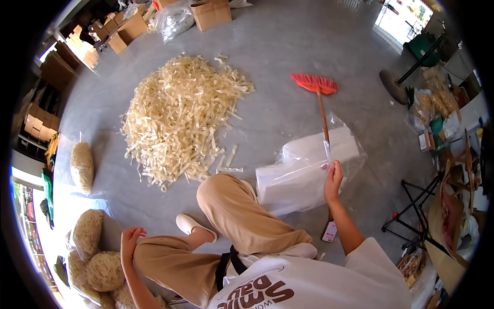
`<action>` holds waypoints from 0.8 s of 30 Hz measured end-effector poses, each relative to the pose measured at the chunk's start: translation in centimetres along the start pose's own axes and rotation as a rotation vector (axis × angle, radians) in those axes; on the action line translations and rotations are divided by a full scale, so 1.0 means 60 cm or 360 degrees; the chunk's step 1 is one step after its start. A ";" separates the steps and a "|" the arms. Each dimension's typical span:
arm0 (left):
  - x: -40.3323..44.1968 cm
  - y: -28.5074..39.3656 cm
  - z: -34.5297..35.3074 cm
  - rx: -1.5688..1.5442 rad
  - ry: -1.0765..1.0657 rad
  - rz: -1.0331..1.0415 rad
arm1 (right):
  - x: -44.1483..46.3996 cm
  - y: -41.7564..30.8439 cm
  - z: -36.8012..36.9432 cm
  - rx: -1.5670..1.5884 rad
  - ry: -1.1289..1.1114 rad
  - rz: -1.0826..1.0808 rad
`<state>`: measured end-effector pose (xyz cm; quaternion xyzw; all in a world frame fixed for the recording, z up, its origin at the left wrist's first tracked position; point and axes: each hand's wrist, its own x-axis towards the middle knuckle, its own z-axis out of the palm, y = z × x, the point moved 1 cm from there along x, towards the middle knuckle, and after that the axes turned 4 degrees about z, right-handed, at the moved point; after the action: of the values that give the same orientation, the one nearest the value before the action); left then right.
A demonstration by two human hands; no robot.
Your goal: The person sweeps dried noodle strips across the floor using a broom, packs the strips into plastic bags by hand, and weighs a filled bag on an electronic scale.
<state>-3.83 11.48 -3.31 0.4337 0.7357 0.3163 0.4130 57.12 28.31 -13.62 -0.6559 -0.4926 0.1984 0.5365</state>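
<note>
My right hand [333, 180] is closed on the edge of a clear plastic bag [293, 152], beside the wooden handle of a red broom [315, 83]. White sheets [309, 170] lie under and inside the clear plastic on the floor. My left hand [132, 239] hangs by my left knee with its fingers slightly curled and apart, holding nothing. A large heap of pale, curly strips [180, 118] is spread on the floor in front of me.
Filled bags of strips [105, 270] are piled at the lower left, and another filled bag [82, 167] lies at the left. Cardboard boxes [211, 14] stand at the back. A black folding frame [414, 211] and bags are at the right.
</note>
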 end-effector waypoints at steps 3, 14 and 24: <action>0.002 0.028 0.017 0.0157 0.0061 0.0135 | 0.001 -0.010 0.004 -0.0029 -0.0030 -0.0027; 0.014 0.345 0.293 0.0454 -0.0300 0.1132 | -0.013 -0.072 0.021 0.0087 -0.0425 -0.0282; 0.041 0.369 0.599 0.0443 -0.0709 0.1484 | -0.056 -0.118 -0.010 0.0073 -0.0732 -0.0263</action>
<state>35.51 26.95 -2.37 0.8219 0.3944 0.2661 0.3133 53.06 24.69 -7.95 -0.5386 -0.6490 0.3091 0.4395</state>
